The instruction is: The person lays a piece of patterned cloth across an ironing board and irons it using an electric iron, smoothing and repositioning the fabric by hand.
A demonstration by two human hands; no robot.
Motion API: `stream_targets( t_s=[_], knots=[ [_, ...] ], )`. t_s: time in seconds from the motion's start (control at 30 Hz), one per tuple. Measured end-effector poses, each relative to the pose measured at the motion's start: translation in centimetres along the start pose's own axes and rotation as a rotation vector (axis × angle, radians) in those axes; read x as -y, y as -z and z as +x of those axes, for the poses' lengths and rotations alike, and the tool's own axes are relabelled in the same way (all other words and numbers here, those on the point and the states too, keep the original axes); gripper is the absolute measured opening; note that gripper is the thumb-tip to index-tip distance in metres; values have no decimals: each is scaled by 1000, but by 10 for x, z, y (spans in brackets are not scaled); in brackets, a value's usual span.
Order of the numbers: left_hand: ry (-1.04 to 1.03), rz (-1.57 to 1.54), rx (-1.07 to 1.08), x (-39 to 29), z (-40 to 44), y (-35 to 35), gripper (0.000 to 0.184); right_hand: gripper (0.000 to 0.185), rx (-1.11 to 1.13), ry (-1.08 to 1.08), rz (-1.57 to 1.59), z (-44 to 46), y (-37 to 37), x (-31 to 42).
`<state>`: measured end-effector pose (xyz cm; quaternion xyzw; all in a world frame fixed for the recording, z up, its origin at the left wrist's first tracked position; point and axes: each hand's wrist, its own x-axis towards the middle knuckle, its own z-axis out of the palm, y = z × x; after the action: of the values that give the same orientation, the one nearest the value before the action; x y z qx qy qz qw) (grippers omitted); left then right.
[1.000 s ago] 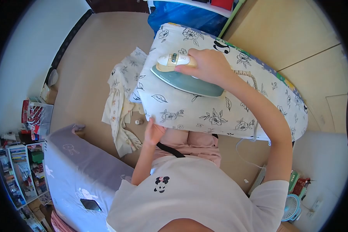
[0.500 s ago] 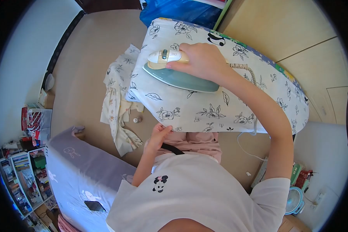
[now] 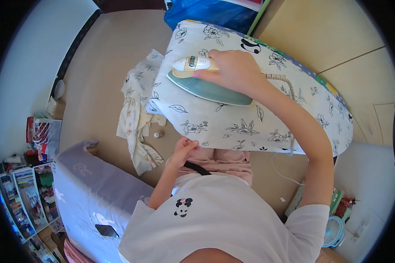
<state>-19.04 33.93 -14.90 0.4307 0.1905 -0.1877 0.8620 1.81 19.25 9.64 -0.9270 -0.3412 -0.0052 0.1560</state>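
My right hand (image 3: 235, 72) is closed round the handle of a steam iron (image 3: 206, 90) with a green soleplate skirt and a white and cream top. The iron lies flat on a white fabric (image 3: 243, 127) printed with black flowers, which is spread over the ironing board (image 3: 309, 72). At the near left edge of that fabric, my left hand (image 3: 185, 151) pinches its hem between thumb and fingers. From the iron's back a braided cord (image 3: 276, 77) runs to the right, partly behind my right forearm.
Patterned cloth (image 3: 138, 114) hangs past the board's left end, beside a small bottle (image 3: 158, 134) on the floor. At the lower left is a bed (image 3: 105, 184) with a phone (image 3: 106, 231). Cabinets (image 3: 338, 39) line the far right; a small fan (image 3: 333, 231) stands lower right.
The whole view has shifted slightly, so the board and iron appear a little further right. Both hands keep their grips, and the iron stays at nearly the same spot on the fabric.
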Motion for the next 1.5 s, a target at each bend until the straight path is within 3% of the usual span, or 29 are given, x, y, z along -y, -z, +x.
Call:
stream_targets(
  t_s=[0.27,0.47,0.63,0.67,0.8,0.9,0.97,1.1,1.17,1.23,1.5],
  knots=[
    [-4,10,50,1,-3,0,31,51,-35,15,-27,-1,-2,-1],
    [10,-331,73,-13,-23,-29,44,53,-31,30,-34,1,-8,-6],
    [-42,-281,402,-17,-30,-46,30,53,-5,-22,-70,-1,-1,3],
    [25,-221,380,-15,-30,-44,22,53,1,-24,-65,-1,3,4],
    [-64,-197,379,-12,-29,-49,28,51,25,0,-13,0,4,2],
    [-69,-238,294,-17,-26,-52,29,53,-17,1,-32,-1,-1,2],
    [-93,-111,175,-22,-24,-57,39,53,-25,4,-28,-2,1,2],
    [-98,-53,118,-12,-7,-41,33,52,-10,5,-19,-1,1,3],
    [-69,13,-50,-13,-4,-40,28,52,-14,6,-24,-1,-2,0],
    [-96,3,-57,-18,-6,-47,28,53,-92,60,-26,-1,-9,-7],
    [-132,22,-5,-31,-26,-56,25,55,-22,1,-37,-1,-2,1]
  ],
)
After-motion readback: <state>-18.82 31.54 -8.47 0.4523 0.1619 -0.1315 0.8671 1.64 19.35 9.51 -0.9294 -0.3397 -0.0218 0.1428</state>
